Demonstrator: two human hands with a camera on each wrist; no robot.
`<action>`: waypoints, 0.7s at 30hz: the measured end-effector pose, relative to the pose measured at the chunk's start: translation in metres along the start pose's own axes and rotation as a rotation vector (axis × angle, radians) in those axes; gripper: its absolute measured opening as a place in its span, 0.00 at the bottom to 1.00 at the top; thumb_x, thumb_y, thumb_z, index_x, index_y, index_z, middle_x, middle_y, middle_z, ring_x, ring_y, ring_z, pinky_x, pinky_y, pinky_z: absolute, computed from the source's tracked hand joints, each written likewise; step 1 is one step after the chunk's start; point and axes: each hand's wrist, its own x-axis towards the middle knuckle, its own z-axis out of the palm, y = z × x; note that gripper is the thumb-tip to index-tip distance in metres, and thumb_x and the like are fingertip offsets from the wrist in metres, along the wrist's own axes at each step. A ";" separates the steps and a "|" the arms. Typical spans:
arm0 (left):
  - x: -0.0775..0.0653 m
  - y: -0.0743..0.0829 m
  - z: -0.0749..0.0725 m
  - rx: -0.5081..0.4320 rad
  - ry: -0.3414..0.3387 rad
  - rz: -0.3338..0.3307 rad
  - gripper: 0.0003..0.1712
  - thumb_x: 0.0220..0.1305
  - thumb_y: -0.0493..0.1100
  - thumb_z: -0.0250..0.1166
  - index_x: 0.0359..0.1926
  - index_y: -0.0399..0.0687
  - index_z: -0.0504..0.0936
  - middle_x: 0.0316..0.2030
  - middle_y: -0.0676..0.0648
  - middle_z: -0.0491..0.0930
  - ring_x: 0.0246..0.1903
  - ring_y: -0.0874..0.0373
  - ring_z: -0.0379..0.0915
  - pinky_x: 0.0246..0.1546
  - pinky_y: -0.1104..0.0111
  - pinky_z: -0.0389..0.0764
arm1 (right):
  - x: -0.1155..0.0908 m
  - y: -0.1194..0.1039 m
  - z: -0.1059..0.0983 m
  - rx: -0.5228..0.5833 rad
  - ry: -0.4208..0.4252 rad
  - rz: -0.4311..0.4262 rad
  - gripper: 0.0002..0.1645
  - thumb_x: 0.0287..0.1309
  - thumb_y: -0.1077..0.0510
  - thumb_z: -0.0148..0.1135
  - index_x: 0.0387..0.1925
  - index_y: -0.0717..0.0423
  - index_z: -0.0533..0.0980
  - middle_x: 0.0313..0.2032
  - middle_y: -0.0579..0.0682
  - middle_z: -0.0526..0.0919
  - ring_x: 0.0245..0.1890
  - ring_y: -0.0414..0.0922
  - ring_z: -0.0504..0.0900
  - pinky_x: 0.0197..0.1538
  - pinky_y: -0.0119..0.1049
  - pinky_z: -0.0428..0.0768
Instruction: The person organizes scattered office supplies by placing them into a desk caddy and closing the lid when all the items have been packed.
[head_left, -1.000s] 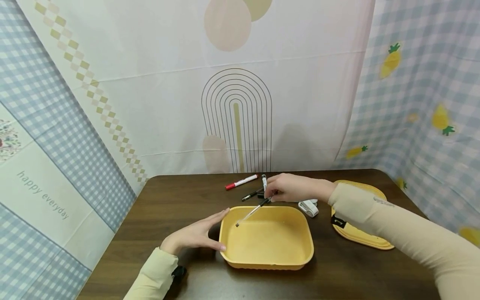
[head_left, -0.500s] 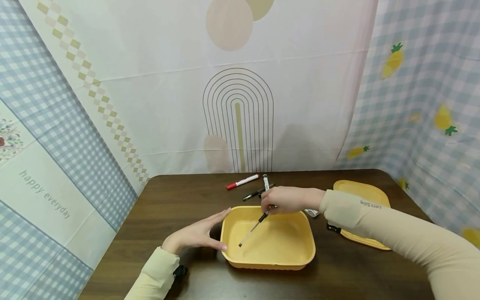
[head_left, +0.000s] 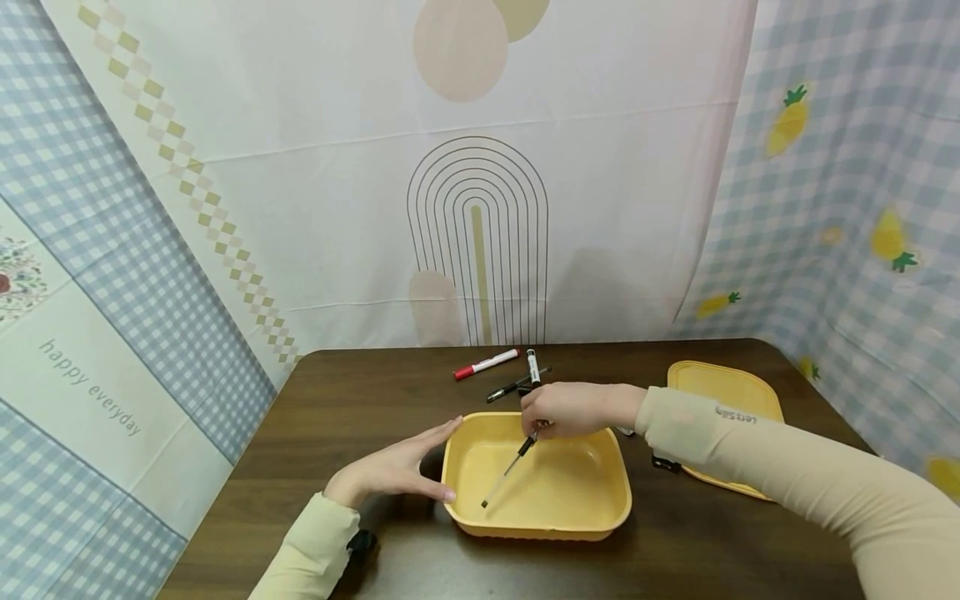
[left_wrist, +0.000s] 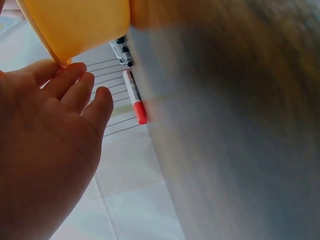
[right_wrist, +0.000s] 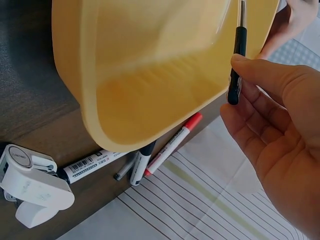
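Note:
A yellow plastic tub stands on the table. My left hand lies along its left side, thumb and fingers spread and touching the rim. In the right wrist view, my right hand pinches a clear-barrelled pen by its black end between thumb and fingers. In the head view, the pen slants down inside the tub; whether its tip touches the bottom I cannot tell. Behind the tub lie a red-capped marker, a black pen and a white-barrelled marker.
To the right is a yellow lid, partly covered by my right sleeve. A white stapler-like object and a black-and-white marker lie beside the tub in the right wrist view. A printed cloth hangs behind the table.
My right hand has brought the pen from above the tub's back edge toward me and lower into the tub. My left hand stays at the rim.

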 end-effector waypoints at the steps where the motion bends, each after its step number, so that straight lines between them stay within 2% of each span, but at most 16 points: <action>1: 0.000 0.000 0.000 0.000 0.000 0.001 0.64 0.55 0.63 0.75 0.81 0.54 0.46 0.79 0.54 0.46 0.76 0.56 0.43 0.73 0.52 0.54 | 0.000 0.000 0.000 -0.001 0.001 0.000 0.05 0.65 0.62 0.67 0.40 0.50 0.84 0.38 0.41 0.80 0.40 0.33 0.78 0.43 0.27 0.79; 10: -0.001 0.000 0.001 -0.022 -0.005 -0.010 0.63 0.55 0.62 0.75 0.81 0.54 0.46 0.79 0.54 0.46 0.77 0.55 0.42 0.73 0.49 0.53 | -0.002 -0.002 0.005 0.012 0.015 -0.001 0.08 0.64 0.62 0.68 0.44 0.55 0.85 0.41 0.44 0.82 0.43 0.38 0.82 0.46 0.28 0.80; 21: 0.001 -0.002 0.001 -0.021 0.002 0.002 0.63 0.55 0.63 0.75 0.81 0.55 0.46 0.80 0.51 0.46 0.77 0.54 0.43 0.72 0.48 0.54 | -0.007 0.001 0.000 0.004 0.020 0.048 0.09 0.64 0.61 0.68 0.46 0.54 0.85 0.43 0.43 0.83 0.45 0.40 0.83 0.47 0.30 0.81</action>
